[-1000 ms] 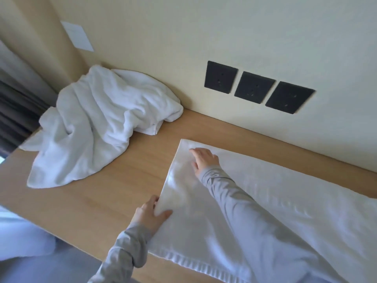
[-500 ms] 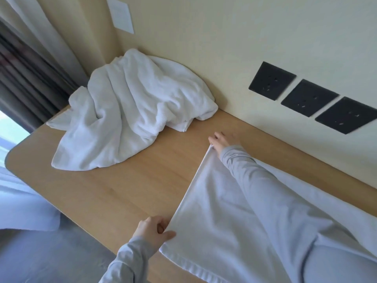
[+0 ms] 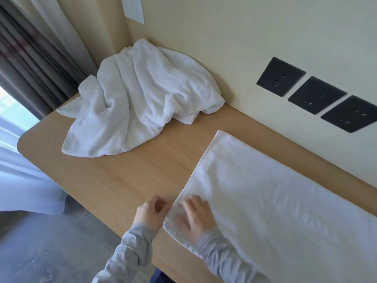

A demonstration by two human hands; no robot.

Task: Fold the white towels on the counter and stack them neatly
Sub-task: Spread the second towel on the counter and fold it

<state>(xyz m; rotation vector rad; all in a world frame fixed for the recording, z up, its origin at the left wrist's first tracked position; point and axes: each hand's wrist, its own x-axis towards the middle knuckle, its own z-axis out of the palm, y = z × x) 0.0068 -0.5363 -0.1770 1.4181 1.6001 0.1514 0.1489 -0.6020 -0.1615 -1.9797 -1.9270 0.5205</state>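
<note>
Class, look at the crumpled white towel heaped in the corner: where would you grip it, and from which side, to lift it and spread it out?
Grip the crumpled towel at its flat corner pointing toward the curtain, reaching from the counter's open left end. That corner lies thin and free on the wood, while the middle is bunched in deep folds and the far side presses against the wall. This is a judgement.

You will find no legible text, label, brand, number or sign on any surface in view.
</note>
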